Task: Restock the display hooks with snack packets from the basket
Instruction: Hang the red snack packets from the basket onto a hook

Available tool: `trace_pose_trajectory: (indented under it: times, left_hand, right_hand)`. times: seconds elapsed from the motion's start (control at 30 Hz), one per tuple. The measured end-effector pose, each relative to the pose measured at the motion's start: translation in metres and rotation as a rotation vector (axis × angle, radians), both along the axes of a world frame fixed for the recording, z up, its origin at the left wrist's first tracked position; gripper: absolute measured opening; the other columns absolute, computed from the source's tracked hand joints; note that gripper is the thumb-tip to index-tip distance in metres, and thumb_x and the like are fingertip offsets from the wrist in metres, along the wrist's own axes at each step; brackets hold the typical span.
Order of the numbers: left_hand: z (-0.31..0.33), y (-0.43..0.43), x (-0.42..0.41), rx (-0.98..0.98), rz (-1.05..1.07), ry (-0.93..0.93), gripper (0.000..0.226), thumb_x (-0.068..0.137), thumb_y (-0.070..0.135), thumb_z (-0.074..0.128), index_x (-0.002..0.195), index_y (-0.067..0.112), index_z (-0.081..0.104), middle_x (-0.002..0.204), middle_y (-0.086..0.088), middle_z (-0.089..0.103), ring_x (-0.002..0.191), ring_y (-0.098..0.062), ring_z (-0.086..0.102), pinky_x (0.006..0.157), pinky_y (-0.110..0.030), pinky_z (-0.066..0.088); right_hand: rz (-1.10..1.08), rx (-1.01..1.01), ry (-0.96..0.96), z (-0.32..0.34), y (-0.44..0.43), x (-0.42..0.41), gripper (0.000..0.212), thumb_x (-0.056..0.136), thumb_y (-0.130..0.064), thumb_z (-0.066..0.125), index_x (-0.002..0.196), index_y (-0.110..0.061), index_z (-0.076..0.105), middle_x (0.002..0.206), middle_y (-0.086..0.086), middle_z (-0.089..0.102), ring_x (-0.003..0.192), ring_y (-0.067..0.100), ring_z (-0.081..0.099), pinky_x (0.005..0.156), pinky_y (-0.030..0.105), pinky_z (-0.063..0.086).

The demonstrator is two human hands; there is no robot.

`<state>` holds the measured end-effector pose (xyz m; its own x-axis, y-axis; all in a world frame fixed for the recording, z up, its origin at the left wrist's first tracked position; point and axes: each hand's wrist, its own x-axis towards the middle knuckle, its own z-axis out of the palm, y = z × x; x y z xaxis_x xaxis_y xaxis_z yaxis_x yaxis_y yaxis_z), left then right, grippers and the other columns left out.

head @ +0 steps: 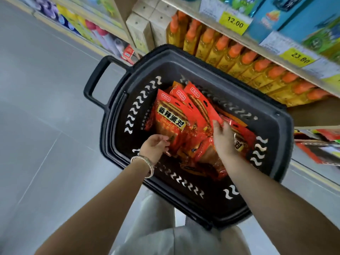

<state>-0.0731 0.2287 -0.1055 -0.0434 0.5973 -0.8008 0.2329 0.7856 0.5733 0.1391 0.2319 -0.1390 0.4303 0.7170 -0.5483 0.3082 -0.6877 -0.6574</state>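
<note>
Pale trousers (165, 236) nearest, under 2 bare forearms stretched downward. Pinches the lower corner of the front packet (171, 116) between curled fingers and thumb of the left hand (154, 146), beaded bracelet (147, 162) at that wrist. Reaches the right hand (223, 137) in among the other red snack packets (198, 100), fingertips hidden; cannot tell whether gripping. All leaning inside the black basket (193, 70) on grey floor (46, 107). Beyond, 1 row of orange-capped bottles (239, 57) beneath yellow price tags (235, 23).

One basket (108, 140). Two hands: left (154, 146), right (223, 138). Red snack packets (171, 115): at least six, overlapping. Orange-capped bottles (237, 57): about eleven. Yellow price tags (235, 24): two.
</note>
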Motion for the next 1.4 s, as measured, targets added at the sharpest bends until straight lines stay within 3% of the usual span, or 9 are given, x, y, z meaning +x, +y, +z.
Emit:
trace_pose_trajectory:
  times: [0.2,0.37,0.47,0.57,0.77,0.9,1.1,1.23,1.4]
  left_hand:
    - [0.020,0.025,-0.023,0.045,-0.120,-0.046,0.021,0.093,0.020,0.055,0.113,0.024,0.052,0.118,-0.003,0.062,0.093,-0.010,0.062,0.076,-0.018,0.051]
    - [0.031,0.047,-0.031,0.118,-0.214,-0.158,0.088,0.078,0.033,0.072,0.148,0.021,0.020,0.132,0.011,0.038,0.118,-0.007,0.043,0.103,-0.029,0.036]
    - [0.033,0.057,-0.036,0.191,-0.272,-0.169,0.060,0.075,0.036,0.071,0.127,0.019,0.050,0.132,0.006,0.051,0.119,-0.008,0.048,0.106,-0.034,0.037]
    - [0.033,0.061,-0.045,0.208,-0.284,-0.133,0.019,0.078,0.041,0.068,0.071,0.026,0.058,0.080,0.014,0.070,0.077,0.003,0.063,0.089,-0.033,0.044]
    - [0.034,0.061,-0.053,0.245,-0.241,-0.157,0.088,0.065,0.028,0.078,0.138,0.027,0.029,0.132,0.001,0.048,0.119,-0.010,0.048,0.106,-0.036,0.037]
    - [0.039,0.073,-0.061,0.248,-0.488,-0.268,0.074,0.058,0.035,0.084,0.121,0.040,0.046,0.146,0.010,0.034,0.135,-0.005,0.030,0.116,-0.035,0.022]
    - [0.047,0.086,-0.060,0.285,-0.408,-0.380,0.035,0.071,0.024,0.073,0.102,0.012,0.064,0.098,0.010,0.070,0.099,-0.010,0.064,0.093,-0.031,0.048]
    - [0.027,0.077,-0.073,0.354,-0.368,0.130,0.015,0.081,0.033,0.070,0.087,0.022,0.062,0.080,0.003,0.066,0.077,-0.015,0.064,0.075,-0.032,0.051]
    - [0.006,0.063,-0.077,0.288,-0.145,0.293,0.018,0.083,0.035,0.067,0.077,0.029,0.052,0.075,0.012,0.062,0.068,-0.004,0.059,0.056,-0.018,0.041]
  right_hand:
    - [-0.155,0.160,0.066,0.073,-0.004,-0.022,0.022,0.098,-0.045,0.040,0.081,-0.035,0.052,0.083,-0.017,0.056,0.073,-0.022,0.050,0.063,-0.002,0.036]
    - [-0.131,0.155,0.245,0.101,-0.003,-0.047,0.024,0.098,-0.044,0.040,0.078,-0.042,0.054,0.075,-0.046,0.054,0.071,-0.031,0.046,0.064,-0.008,0.033]
    - [-0.176,0.099,0.402,0.091,-0.002,-0.058,0.013,0.095,-0.050,0.045,0.087,-0.046,0.055,0.081,-0.044,0.055,0.081,-0.024,0.049,0.078,0.004,0.036]
    - [-0.213,0.019,0.534,0.076,0.000,-0.064,0.042,0.092,-0.053,0.048,0.129,-0.032,0.050,0.120,-0.018,0.055,0.116,0.007,0.048,0.099,0.030,0.033]
    - [-0.201,-0.119,0.628,0.067,0.006,-0.073,0.026,0.090,-0.045,0.054,0.112,-0.031,0.059,0.123,-0.007,0.059,0.112,0.012,0.053,0.094,0.032,0.038]
    - [-0.216,-0.198,0.740,0.071,0.008,-0.072,0.035,0.084,-0.041,0.063,0.115,-0.026,0.062,0.123,0.000,0.063,0.118,0.021,0.054,0.107,0.043,0.036]
    - [-0.277,-0.184,0.689,0.069,0.010,-0.073,0.029,0.093,-0.044,0.050,0.118,-0.031,0.057,0.108,0.000,0.070,0.100,0.023,0.066,0.086,0.042,0.052]
    - [-0.301,-0.107,0.453,0.050,0.007,-0.059,0.028,0.097,-0.044,0.042,0.112,-0.024,0.054,0.101,-0.002,0.064,0.093,0.017,0.062,0.076,0.031,0.050]
    - [-0.297,-0.153,0.223,0.008,-0.001,-0.037,0.032,0.094,-0.042,0.052,0.119,-0.022,0.047,0.117,0.000,0.058,0.089,0.008,0.059,0.086,0.033,0.045]
